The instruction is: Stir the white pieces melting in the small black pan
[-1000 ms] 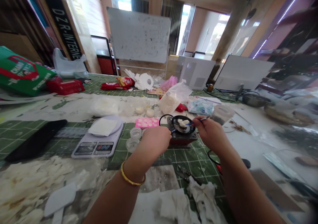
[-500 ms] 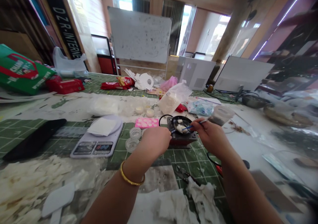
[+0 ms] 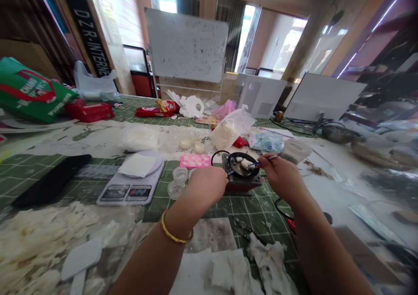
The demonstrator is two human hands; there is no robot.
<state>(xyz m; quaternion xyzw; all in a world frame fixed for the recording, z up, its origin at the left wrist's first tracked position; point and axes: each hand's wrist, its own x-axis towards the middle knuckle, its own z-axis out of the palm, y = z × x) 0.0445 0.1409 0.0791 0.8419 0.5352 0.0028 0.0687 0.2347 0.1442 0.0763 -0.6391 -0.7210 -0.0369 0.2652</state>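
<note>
While left hand point(image 3: 209, 184) fist grips pan point(image 3: 243, 164) handle | right hand point(image 3: 281, 175) pinches stirrer point(image 3: 263, 160)

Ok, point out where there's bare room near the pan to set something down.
Bare mat lies just this side of the burner, between the two forearms. Left of the left hand it is crowded: small cups, scale, pink mold. Nearer, tissue covers the table.

A small black pan point(image 3: 243, 164) sits level on a dark red burner point(image 3: 244, 182), holding white lumps point(image 3: 245, 162). A thin blue-handled stick point(image 3: 263, 161) slants into the pan.
</note>
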